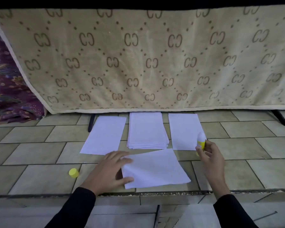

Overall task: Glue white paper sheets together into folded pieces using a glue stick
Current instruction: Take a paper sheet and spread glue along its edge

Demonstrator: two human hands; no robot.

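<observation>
My left hand (112,168) lay spread, pressing the left edge of the folded sheet (156,168) to the floor (39,175). My right hand (211,155) pinched the uncapped glue stick (201,140) upright, just beyond the sheet's right edge. The yellow cap (73,173) sat left of my left hand, open tile between them.

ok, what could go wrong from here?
Uncapped glue stick in the right hand is beside the right sheet and could smear it. The left hand pins the near sheet only at its left edge, so it may skew. The yellow cap lies on the tiles and could roll.
</observation>
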